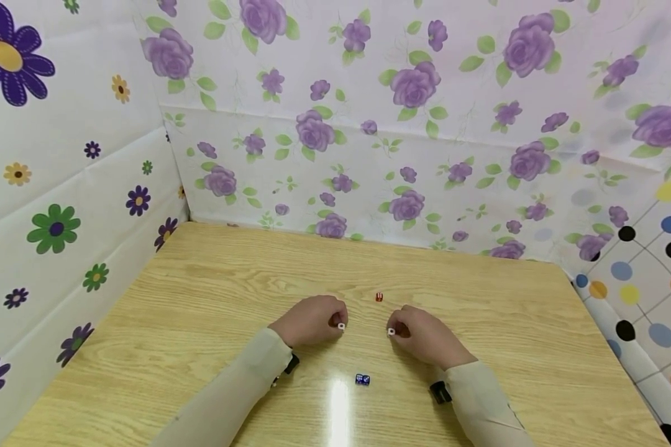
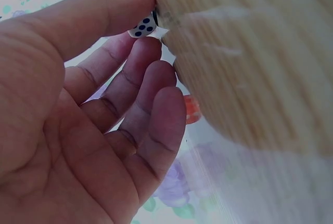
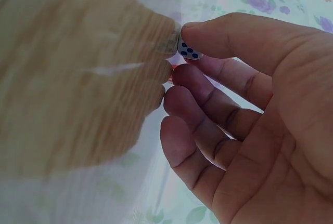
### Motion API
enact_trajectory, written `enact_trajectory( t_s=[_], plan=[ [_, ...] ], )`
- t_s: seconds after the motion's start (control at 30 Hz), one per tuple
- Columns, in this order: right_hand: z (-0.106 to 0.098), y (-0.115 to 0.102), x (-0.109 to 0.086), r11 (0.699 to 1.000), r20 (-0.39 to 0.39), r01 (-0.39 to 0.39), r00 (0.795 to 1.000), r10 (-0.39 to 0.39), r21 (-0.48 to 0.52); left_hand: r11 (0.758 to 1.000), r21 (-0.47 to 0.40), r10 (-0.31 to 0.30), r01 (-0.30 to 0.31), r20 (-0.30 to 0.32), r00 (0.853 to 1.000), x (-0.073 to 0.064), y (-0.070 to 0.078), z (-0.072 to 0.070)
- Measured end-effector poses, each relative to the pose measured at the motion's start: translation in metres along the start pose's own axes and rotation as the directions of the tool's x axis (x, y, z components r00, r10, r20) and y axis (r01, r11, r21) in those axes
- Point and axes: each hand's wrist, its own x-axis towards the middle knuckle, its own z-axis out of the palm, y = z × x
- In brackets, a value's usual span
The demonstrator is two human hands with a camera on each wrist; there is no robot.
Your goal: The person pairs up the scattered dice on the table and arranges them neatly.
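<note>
I see my left hand (image 1: 312,321) and right hand (image 1: 425,336) each pinching a white die (image 1: 342,326), (image 1: 391,332) against the worktop (image 1: 201,310) with thumb and forefinger, likely steadying them, red die (image 1: 379,297) farther off, blue die (image 1: 361,379) nearer.

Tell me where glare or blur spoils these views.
Head view: sharp, with a bright glare streak on the table beside the blue die. Left wrist view: hand fairly sharp, tabletop smeared. Right wrist view: white die readable, tabletop blurred.
</note>
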Motion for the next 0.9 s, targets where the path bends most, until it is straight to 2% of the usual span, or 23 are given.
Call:
enact_trajectory(
  t_s=[0.27, 0.57, 0.9],
  plan=[
    [0.0009, -0.0004, 0.0007, 0.998, 0.0, -0.06, 0.998, 0.06, 0.009, 1.0, 0.002, -0.004, 0.004, 0.002, 1.0, -0.0022, 0.0004, -0.0007],
    [0.0015, 0.0006, 0.0014, 0.998, 0.002, -0.058, 0.998, 0.058, -0.005, 1.0, 0.0, -0.031, 0.031, 0.001, 1.0, -0.0026, -0.0004, -0.0004],
    [0.0016, -0.0011, 0.002, 0.999, -0.008, -0.044, 0.999, 0.044, -0.007, 0.999, 0.013, -0.031, 0.031, -0.001, 1.0, -0.0009, 0.0005, 0.0009]
  ],
)
